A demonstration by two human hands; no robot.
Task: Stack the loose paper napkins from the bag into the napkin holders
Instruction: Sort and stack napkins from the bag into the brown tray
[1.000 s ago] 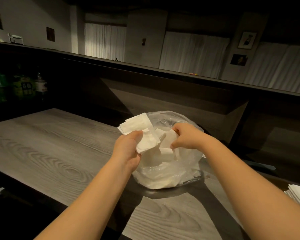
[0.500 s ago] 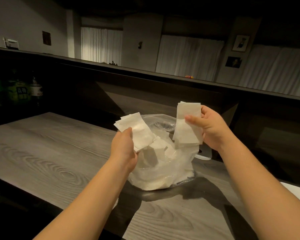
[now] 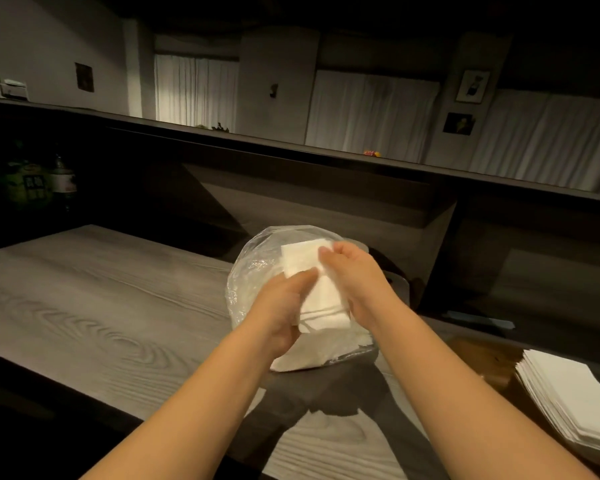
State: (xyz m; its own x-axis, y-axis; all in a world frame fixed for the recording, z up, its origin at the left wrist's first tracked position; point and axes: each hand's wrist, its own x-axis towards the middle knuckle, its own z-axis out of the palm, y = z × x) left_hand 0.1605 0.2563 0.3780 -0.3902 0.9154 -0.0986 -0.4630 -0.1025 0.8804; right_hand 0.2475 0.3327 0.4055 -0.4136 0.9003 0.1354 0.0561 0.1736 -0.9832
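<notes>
A clear plastic bag (image 3: pixel 250 271) with loose white napkins inside sits on the grey wooden counter (image 3: pixel 94 292). Just above and in front of the bag, both hands hold one bundle of white napkins (image 3: pixel 317 289) between them. My left hand (image 3: pixel 281 306) grips the bundle's left side from below, thumb on top. My right hand (image 3: pixel 357 278) holds its right side, fingers curled over the upper edge. No napkin holder is in view.
A stack of white napkins (image 3: pixel 575 393) lies at the right edge of the counter. Bottles (image 3: pixel 31 185) stand in the dark at the far left. A raised dark ledge (image 3: pixel 291 150) runs behind the counter.
Each hand held its own batch of napkins apart above the bag. The hands have come together and the two batches now form one bundle.
</notes>
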